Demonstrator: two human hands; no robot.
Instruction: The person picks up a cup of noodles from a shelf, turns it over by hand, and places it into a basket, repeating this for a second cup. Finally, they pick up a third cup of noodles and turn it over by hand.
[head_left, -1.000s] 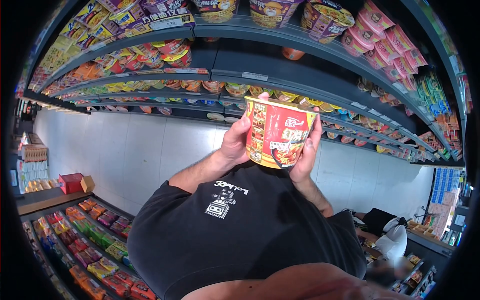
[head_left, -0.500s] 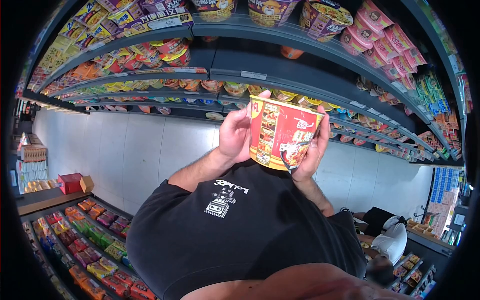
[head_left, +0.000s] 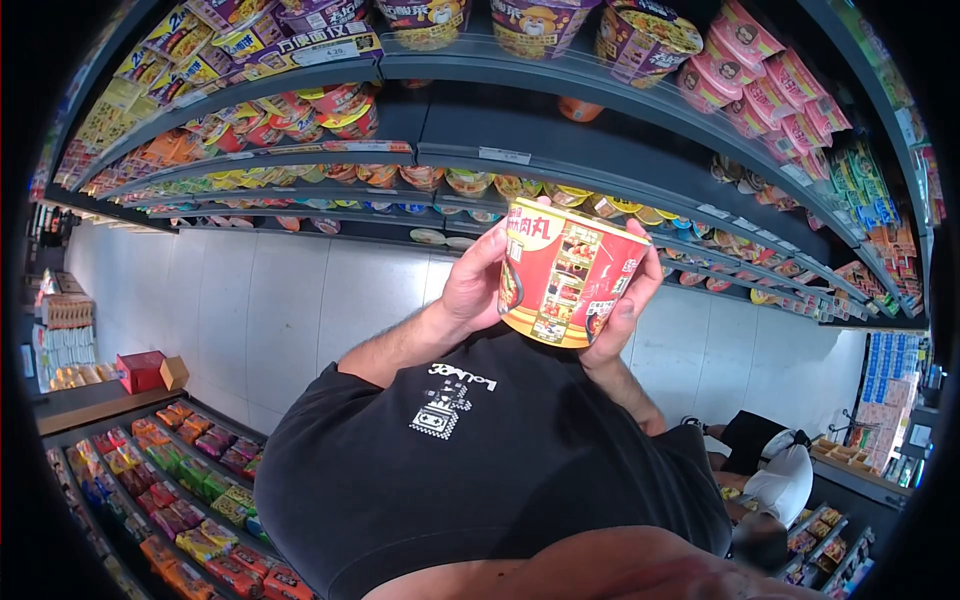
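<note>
Closest in, at the bottom centre of the frame, is one black T-shirt with a white print on the chest. Above it, in the middle of the frame, two bare hands hold one red cup with a yellow rim and yellow base. The left hand is curved, neither spread flat nor closed into a fist, and presses against the cup's left side; a fingertip shows behind the rim. The right hand is likewise curved, its fingers bent along the right side, so the cup is pressed between the two. The cup has its rim uppermost and leans slightly, the rim's right end lower.

At lower right there is one other person, in a white top and black bottoms. At lower left, one red box stands beside one brown carton, near a rack of bright packets, too many to count.

Beyond the hands, pale floor runs across the frame below dark shelves. Three large purple cups stand at top centre, with pink tubs to their right, overlapping too much to count surely. One orange cup shows below the purple ones.
</note>
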